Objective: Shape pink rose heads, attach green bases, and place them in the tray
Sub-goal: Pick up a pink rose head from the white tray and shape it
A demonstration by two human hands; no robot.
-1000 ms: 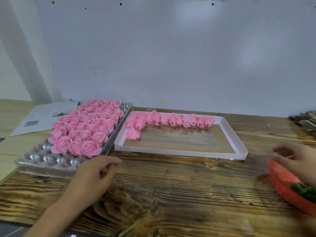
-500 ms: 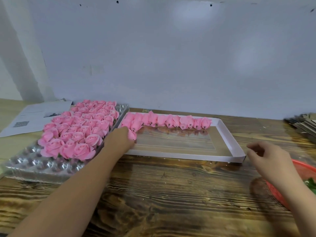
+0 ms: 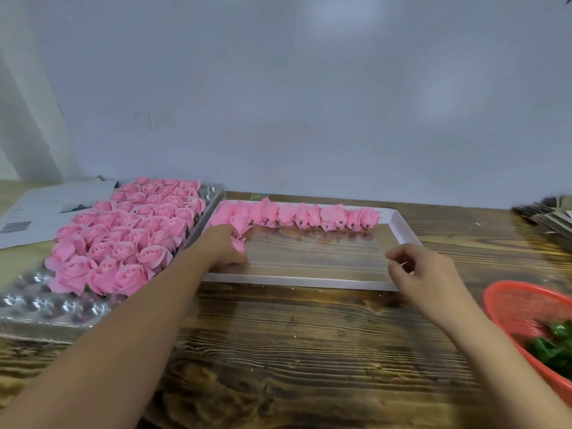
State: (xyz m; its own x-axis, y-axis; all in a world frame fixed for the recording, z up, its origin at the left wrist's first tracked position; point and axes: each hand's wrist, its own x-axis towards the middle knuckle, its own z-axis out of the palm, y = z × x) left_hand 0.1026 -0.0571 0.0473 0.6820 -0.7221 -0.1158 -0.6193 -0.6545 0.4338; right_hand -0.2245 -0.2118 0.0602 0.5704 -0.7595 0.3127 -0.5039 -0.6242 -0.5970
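I see the pink rose head (image 3: pixel 239 244) lying in the near-left part of the white tray (image 3: pixel 408 232), tucked against the inner side of my left hand (image 3: pixel 223 246), whose fingers (image 3: pixel 232 233) curl over it from the left and hold it; most of the flower is hidden by the hand, so I cannot tell which way its base points or how its long axis runs. Just beyond it, the row of finished roses (image 3: pixel 301 215) lines the tray's far wall, lying on their sides with dark stubs toward me and the long axes running front to back. The tray floor to the right of the held rose is bare up to the right wall, and the near wall is a low white lip right in front of my left wrist. My right hand (image 3: pixel 424 274) hovers at the tray's near-right corner, fingers loosely curled and narrow, with nothing I can see between them. Left of the tray, touching its left edge, sits the clear blister tray (image 3: pixel 46 308) packed with unshaped rose heads (image 3: pixel 127 236). At the right edge of the table (image 3: pixel 294 351) stands the red basket (image 3: pixel 507 301) holding green bases (image 3: pixel 554 348).
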